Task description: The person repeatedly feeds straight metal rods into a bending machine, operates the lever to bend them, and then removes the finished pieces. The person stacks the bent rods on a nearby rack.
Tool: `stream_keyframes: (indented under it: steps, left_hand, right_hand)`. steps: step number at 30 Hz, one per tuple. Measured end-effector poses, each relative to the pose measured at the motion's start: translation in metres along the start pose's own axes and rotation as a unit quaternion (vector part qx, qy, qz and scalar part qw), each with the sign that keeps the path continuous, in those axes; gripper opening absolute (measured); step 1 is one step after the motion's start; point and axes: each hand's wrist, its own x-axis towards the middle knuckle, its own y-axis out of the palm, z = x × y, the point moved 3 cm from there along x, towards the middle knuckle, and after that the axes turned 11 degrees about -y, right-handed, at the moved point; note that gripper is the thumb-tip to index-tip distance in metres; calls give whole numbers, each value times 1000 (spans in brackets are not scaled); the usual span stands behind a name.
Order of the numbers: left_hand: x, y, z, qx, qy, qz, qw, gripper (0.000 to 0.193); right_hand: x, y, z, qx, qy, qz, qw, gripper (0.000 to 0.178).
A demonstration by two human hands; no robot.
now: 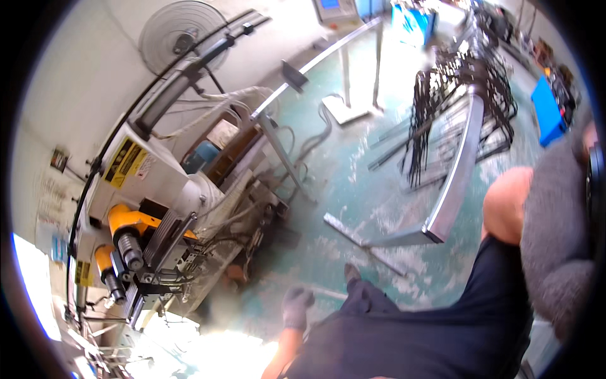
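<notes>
My left hand (297,307), in a grey glove, hangs low beside my dark trousers (404,341). Its fingers look curled in, with nothing visible in them. A pale thin strip (329,293) shows just right of it, apart or touching I cannot tell. At the right rim a grey glove, my right hand (555,240), looms large and close to the camera. Its fingertips run out of sight beside a dark object (595,183) at the picture's edge, so what they hold or touch is hidden. A bare patch of skin (505,202) shows next to it.
A machine with orange-and-metal units (129,234) stands at left, cables (309,148) trailing to the green floor (303,265). A metal stand (457,170) carries many dark thin rods (435,107). A blue bin (548,112) sits at right, a fan (183,38) at the back.
</notes>
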Motion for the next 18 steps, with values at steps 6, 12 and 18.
stream_keyframes:
  steps: [6, 12, 18]
  left_hand:
    - [-64, -111, 120, -152, -83, -85, 981, 49]
    - [-39, -198, 154, -136, -120, -82, 980, 46]
    - [-114, -219, -24, -62, 21, -148, 987, 47]
  right_hand:
    - [40, -31, 64, -64, -66, -32, 995, 36]
    - [114, -15, 92, -67, -53, 11, 996, 34]
    - [96, -34, 51, -41, -6, -68, 997, 32]
